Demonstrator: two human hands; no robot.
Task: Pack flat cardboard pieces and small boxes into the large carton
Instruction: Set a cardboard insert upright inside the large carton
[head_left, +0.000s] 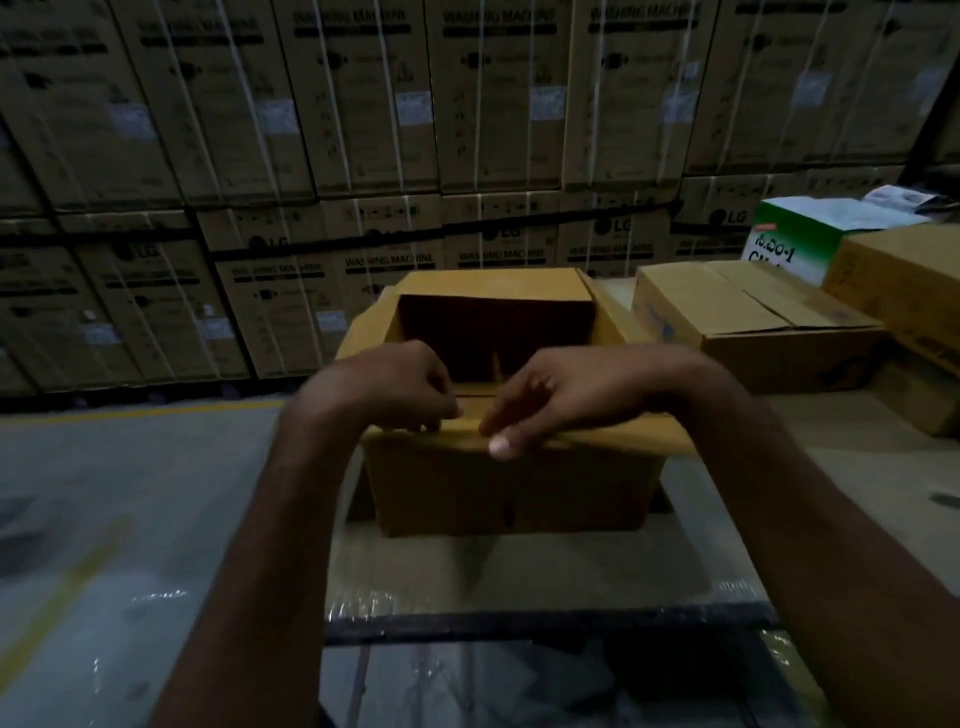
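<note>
A large open brown carton (509, 488) stands in front of me on a flat, film-wrapped surface (519, 577). Its far flap (493, 283) stands up and its inside is dark, with what looks like an upright cardboard divider. My left hand (395, 384) and my right hand (550, 400) both rest on the carton's near flap (597, 439), fingers curled over its edge and pinching it. The right thumb presses on the flap's front edge. Both forearms reach in from the bottom of the view.
A closed brown box (753, 322) lies to the right, with a green-and-white box (800, 239) and another brown carton (904, 275) behind it. A wall of stacked washing-machine cartons (363, 130) fills the background. Grey floor with a yellow line (130, 413) is on the left.
</note>
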